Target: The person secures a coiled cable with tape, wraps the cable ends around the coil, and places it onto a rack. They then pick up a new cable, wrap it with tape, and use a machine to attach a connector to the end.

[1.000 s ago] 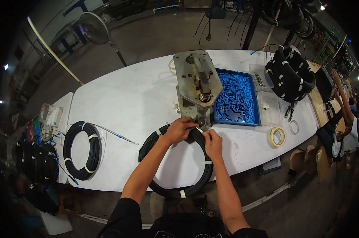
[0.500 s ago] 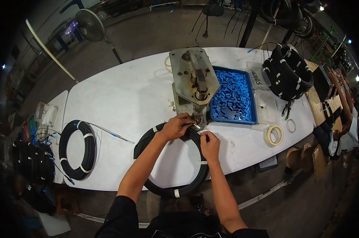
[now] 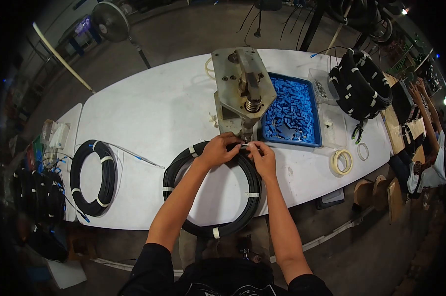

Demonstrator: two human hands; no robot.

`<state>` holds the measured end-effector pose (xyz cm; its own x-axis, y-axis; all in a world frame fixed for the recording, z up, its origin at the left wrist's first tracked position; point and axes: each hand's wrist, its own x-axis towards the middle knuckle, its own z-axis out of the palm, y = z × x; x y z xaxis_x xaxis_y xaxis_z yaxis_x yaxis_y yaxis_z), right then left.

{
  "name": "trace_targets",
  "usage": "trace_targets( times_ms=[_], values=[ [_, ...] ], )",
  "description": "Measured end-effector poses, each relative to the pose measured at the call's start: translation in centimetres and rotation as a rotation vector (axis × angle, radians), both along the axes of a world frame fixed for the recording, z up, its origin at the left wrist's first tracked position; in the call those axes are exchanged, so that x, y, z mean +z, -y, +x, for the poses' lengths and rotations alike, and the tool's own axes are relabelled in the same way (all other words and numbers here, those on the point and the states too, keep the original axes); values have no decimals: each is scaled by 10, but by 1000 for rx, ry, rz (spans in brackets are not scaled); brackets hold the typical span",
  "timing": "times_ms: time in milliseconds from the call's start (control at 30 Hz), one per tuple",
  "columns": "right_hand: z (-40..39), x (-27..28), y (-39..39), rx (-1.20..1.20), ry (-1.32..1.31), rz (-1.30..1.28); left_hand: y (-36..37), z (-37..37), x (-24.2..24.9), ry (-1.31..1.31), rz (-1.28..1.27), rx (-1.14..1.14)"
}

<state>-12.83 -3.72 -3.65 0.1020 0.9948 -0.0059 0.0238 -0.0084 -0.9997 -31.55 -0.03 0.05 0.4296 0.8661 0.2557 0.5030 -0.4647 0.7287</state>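
Both hands meet just under the head of a metal bench press (image 3: 245,84), over the far rim of a coil of black cable (image 3: 255,197) bound with white tape. My left hand (image 3: 220,150) is closed in a pinch on a cable end that carries a small pale tip (image 3: 244,144). From the other side, my right hand (image 3: 263,159) pinches at the same spot, its fingertips almost touching the left ones. What lies between the right fingers is too small to make out. The coil rests on the white table in front of my body.
Right of the press stands a blue tray (image 3: 317,133) of small blue connectors, with clear boxes (image 3: 331,130) alongside. Tape rolls (image 3: 341,162), pliers (image 3: 357,132) and stacked black coils (image 3: 361,86) lie farther right. Another coil (image 3: 75,172) sits left. A co-worker's arms (image 3: 427,111) show at far right.
My right hand has moved up and left to meet the left hand at the cable end beneath the press. The whole view has shifted slightly.
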Motion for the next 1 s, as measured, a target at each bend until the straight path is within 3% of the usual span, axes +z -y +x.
trace_targets(
  times_ms=[133, 200, 400, 667, 1000],
  values=[
    [4, -6, -6, 47, -75, -42, -1, -1, -3, -11, -59, 10],
    [3, -10, -11, 52, -115, -39, -2, -1, -2, -50, 149, 12],
    [1, -15, -19, 2, -237, -39, 4, -4, 6, -110, 101, 67],
    [4, -21, -22, -3, -140, 39, 4, 1, -6, -15, 147, 72],
    [-1, -15, -25, -34, -161, -59, 4, 6, -10, 11, 156, 195]
  ],
)
